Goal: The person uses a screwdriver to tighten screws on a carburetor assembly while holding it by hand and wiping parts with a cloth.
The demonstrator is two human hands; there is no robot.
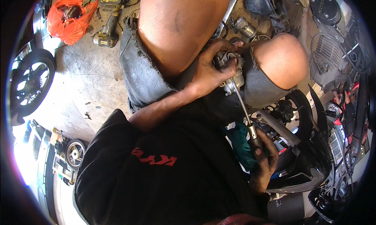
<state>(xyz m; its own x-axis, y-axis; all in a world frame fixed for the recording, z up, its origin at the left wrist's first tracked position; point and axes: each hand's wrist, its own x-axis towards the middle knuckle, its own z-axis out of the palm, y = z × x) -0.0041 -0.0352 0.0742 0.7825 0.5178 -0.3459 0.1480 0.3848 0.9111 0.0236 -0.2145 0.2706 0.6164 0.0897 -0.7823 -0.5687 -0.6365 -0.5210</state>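
Observation:
Between my bare knees, my left hand (213, 70) is closed around a small grey metal carburetor (238, 78), its thumb lying across the top. Part of the carburetor is covered by the fingers. My right hand (265, 158), lower and to the right, grips the dark handle of a screwdriver (243, 101). The screwdriver's long thin shaft slants up and left, its tip meeting the carburetor; exactly where it sits there I cannot tell. A dark green cloth (239, 144) hangs beside my right hand.
On the floor at the upper left lie a cordless drill (107, 35) and an orange plastic bag (64, 25) with parts in it. A motorcycle wheel (47, 78) stands far left. Motorcycle parts crowd the right, including a finned engine block (327, 58) and a round black cover (326, 7).

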